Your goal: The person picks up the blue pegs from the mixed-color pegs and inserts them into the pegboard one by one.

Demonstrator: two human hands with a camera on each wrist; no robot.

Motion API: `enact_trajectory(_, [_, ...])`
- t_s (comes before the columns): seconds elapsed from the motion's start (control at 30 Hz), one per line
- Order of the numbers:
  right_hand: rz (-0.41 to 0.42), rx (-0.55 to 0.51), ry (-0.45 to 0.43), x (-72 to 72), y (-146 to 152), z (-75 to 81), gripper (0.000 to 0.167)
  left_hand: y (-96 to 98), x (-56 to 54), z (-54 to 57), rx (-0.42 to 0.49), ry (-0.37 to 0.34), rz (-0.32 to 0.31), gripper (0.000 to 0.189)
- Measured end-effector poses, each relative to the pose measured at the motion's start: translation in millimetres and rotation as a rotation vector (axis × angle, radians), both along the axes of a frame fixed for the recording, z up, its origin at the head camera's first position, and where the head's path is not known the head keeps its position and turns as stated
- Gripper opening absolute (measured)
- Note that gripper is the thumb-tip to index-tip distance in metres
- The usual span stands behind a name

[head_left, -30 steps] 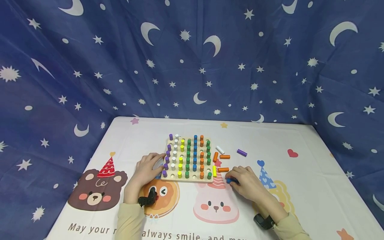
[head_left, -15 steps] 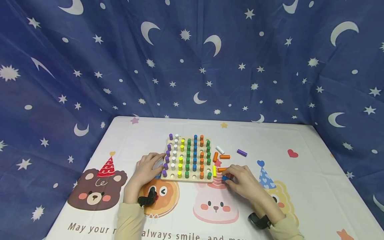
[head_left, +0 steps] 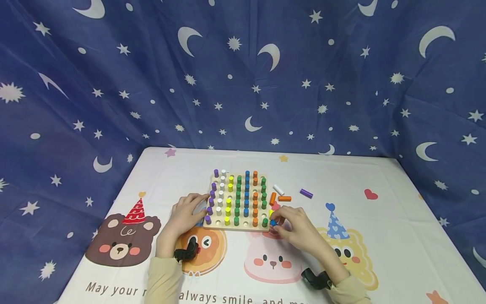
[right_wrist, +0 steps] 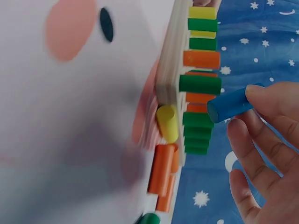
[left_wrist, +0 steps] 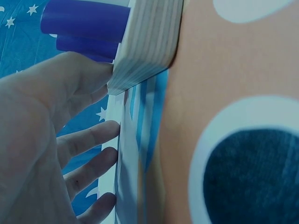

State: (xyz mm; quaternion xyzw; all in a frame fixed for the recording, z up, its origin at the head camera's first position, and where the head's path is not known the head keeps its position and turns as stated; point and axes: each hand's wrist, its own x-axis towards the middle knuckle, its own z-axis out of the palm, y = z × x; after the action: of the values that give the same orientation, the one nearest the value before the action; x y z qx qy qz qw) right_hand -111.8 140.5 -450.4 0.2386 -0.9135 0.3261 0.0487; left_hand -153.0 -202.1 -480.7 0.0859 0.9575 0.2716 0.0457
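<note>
A wooden pegboard [head_left: 239, 228] carries rows of upright purple, white, yellow, green, blue and orange pegs, with a few bare holes among them. My left hand [head_left: 185, 215] rests at the board's left side. In the left wrist view its thumb [left_wrist: 93, 70] touches the board's corner beside the purple pegs [left_wrist: 88, 23], while the other fingers extend loosely. Just off the front right corner, my right hand [head_left: 300, 231] pinches a blue peg [right_wrist: 229, 105] between thumb and fingers. The peg is held tilted, one end pointing toward the board.
Loose pegs lie right of the board: a white one [head_left: 279, 190], a purple one [head_left: 306, 193], orange ones [head_left: 284, 198] and a yellow one [right_wrist: 167, 123] close against the board. A printed white cloth [head_left: 410, 236] covers the table, with a starry blue curtain [head_left: 243, 84] behind.
My right hand has moved left with the blue peg, from the cloth toward the board's front right corner, now covering an orange peg. The left hand and board have stayed put.
</note>
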Motion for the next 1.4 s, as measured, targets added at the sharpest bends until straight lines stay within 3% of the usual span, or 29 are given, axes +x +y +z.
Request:
enact_trajectory(0.5, [0.022,-0.084,-0.035,-3.6,-31,6.0,0.025,0.2,-0.1,0.2,0.001,0.000,0.003,0.050])
enact_trajectory(1.03, [0.031,-0.169,-0.088,-12.6,-54,-9.1,0.021,-0.1,-1.5,-1.5,-0.011,0.007,-0.001,0.050])
enact_trajectory(1.4, [-0.034,-0.110,-0.054,-17.0,-61,-17.0,0.022,-0.1,-0.9,-0.7,-0.005,0.011,-0.003,0.050])
